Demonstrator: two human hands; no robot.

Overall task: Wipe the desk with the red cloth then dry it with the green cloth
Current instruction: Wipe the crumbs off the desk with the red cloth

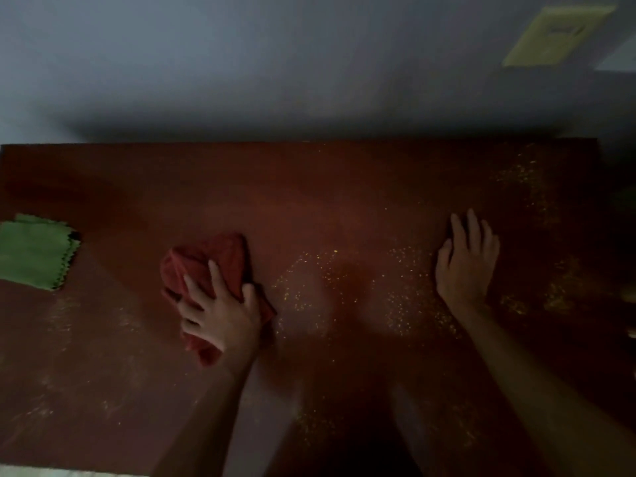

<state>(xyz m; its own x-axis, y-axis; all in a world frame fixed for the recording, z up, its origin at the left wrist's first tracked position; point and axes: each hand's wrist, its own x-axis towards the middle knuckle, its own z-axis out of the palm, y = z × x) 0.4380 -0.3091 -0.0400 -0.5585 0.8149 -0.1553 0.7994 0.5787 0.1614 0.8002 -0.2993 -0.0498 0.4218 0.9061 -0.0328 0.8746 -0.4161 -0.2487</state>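
A dark red-brown desk [309,187] fills the dim view. My left hand [220,311] presses down on a crumpled red cloth [210,259] left of the desk's middle, fingers spread over it. Flat on the desk to the right rests my right hand [466,259], fingers apart and holding nothing. Yellow crumbs [406,290] are scattered between the two hands and toward the right edge. A folded green cloth [32,251] lies at the far left edge, apart from both hands.
A grey wall [275,63] rises directly behind the desk's back edge. A yellowish paper [557,34] hangs on the wall at the upper right. Faint dusty streaks [65,318] mark the desk's left front area.
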